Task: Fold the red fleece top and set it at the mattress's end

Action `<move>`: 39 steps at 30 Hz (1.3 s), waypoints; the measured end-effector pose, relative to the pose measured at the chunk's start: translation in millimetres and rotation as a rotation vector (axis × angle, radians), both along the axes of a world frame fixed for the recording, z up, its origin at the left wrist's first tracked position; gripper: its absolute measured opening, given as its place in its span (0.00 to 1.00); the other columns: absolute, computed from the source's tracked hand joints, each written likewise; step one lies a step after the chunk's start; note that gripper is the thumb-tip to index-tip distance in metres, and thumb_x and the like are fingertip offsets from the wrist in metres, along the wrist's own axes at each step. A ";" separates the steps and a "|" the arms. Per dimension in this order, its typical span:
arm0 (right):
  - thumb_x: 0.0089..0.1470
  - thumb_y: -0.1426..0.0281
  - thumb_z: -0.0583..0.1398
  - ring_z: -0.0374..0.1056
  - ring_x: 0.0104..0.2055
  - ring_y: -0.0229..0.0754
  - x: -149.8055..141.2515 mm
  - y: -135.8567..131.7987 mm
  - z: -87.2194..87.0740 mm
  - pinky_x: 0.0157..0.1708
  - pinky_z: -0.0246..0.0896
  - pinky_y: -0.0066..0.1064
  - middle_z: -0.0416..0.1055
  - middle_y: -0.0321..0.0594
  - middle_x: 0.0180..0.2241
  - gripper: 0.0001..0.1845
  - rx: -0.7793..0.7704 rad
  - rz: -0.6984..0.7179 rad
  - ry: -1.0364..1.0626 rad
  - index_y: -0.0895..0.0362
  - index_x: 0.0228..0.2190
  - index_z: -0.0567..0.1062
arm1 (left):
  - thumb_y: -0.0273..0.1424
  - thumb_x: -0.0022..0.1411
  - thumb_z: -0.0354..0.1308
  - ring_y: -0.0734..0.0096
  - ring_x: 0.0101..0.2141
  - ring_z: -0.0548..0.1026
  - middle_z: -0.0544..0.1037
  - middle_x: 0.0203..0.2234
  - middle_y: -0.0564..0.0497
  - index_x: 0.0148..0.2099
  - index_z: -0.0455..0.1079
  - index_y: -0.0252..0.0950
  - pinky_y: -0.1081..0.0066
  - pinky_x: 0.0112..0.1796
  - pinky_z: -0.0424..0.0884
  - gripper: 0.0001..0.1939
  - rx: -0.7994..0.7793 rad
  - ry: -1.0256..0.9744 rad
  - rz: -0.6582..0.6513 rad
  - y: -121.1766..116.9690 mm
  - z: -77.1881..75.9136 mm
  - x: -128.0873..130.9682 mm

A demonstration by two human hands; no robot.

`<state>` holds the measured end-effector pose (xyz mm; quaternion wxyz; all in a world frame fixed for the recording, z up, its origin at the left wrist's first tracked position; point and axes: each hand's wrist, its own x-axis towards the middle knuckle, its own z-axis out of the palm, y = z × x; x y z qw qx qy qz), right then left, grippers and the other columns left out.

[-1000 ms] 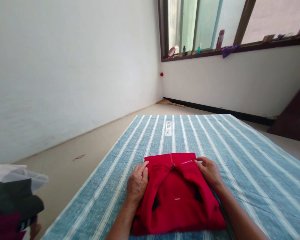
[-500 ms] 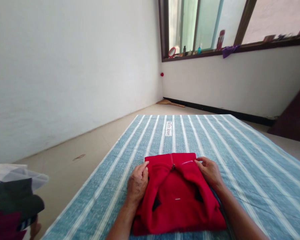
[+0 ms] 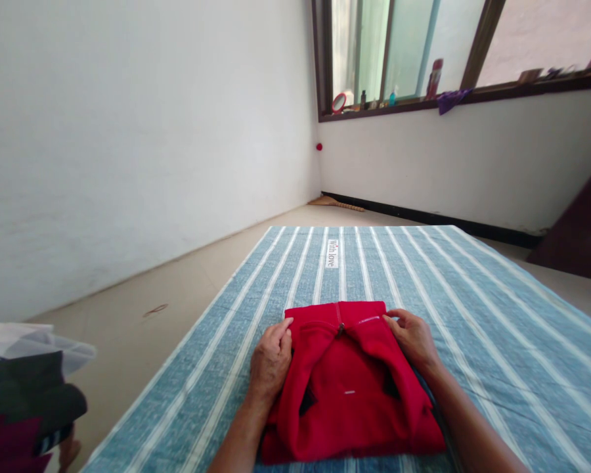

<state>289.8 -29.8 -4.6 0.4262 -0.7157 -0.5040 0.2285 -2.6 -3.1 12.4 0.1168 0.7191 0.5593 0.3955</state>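
Observation:
A red zip-up jacket lies folded into a compact block on the blue striped cover. Its collar opening faces me, and a small zip pull shows near the far edge. At the jacket's left side, my left hand has its fingers closed on the far left edge, thumb and forefinger together. My right hand pinches the far right corner between thumb and fingers. The undersides of both hands are hidden.
Stacked clothes in white, dark green and maroon stand at the lower left. A broom lies on the floor in the far corner. Bottles, a mirror and a purple cloth are on the window sill.

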 end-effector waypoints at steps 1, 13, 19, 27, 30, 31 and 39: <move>0.49 0.52 0.54 0.67 0.25 0.43 0.1 0.1 -0.2 0.28 0.55 0.31 0.71 0.38 0.19 0.24 -0.001 0.001 -0.001 0.58 0.33 0.77 | 0.29 0.60 0.47 0.67 0.41 0.77 0.79 0.40 0.46 0.45 0.75 0.36 0.66 0.46 0.72 0.16 -0.002 -0.001 -0.002 0.1 -0.1 0.0; 0.49 0.52 0.54 0.68 0.26 0.44 0.5 0.4 -1.3 0.28 0.56 0.31 0.71 0.38 0.20 0.23 0.004 -0.005 -0.002 0.57 0.33 0.77 | 0.30 0.60 0.47 0.67 0.41 0.77 0.79 0.40 0.46 0.45 0.75 0.37 0.66 0.46 0.72 0.17 -0.007 0.004 0.009 0.6 -1.3 0.0; 0.47 0.52 0.54 0.68 0.26 0.44 0.5 0.6 0.5 0.28 0.55 0.32 0.72 0.39 0.20 0.24 -0.005 -0.008 0.008 0.58 0.33 0.77 | 0.30 0.60 0.47 0.67 0.41 0.77 0.79 0.40 0.46 0.45 0.74 0.37 0.65 0.46 0.73 0.17 -0.001 0.002 0.009 0.8 -1.7 0.0; 0.47 0.52 0.53 0.67 0.26 0.44 0.6 0.7 0.5 0.28 0.54 0.32 0.71 0.39 0.20 0.24 -0.015 0.006 0.016 0.58 0.33 0.77 | 0.30 0.60 0.47 0.66 0.42 0.77 0.79 0.40 0.45 0.45 0.74 0.35 0.65 0.46 0.72 0.17 -0.016 0.004 -0.001 0.0 0.2 0.1; 0.47 0.52 0.53 0.67 0.26 0.44 0.5 0.7 0.8 0.28 0.54 0.32 0.71 0.38 0.20 0.24 -0.017 0.004 0.017 0.58 0.33 0.76 | 0.30 0.60 0.47 0.66 0.41 0.77 0.79 0.40 0.46 0.45 0.74 0.36 0.65 0.46 0.72 0.16 -0.008 0.001 0.003 0.4 -0.6 -0.1; 0.47 0.52 0.53 0.67 0.26 0.44 0.5 0.8 0.9 0.28 0.54 0.32 0.71 0.38 0.20 0.24 -0.018 0.002 0.016 0.58 0.33 0.76 | 0.30 0.60 0.47 0.67 0.41 0.77 0.79 0.40 0.46 0.45 0.74 0.36 0.65 0.46 0.72 0.16 -0.008 0.002 0.005 0.6 -1.0 -0.2; 0.46 0.52 0.53 0.66 0.25 0.44 0.1 1.3 0.2 0.28 0.53 0.32 0.70 0.38 0.19 0.25 -0.023 -0.005 0.021 0.58 0.33 0.77 | 0.30 0.60 0.46 0.67 0.42 0.76 0.79 0.40 0.46 0.45 0.74 0.36 0.66 0.47 0.72 0.17 -0.012 0.015 0.002 1.1 -1.6 -0.4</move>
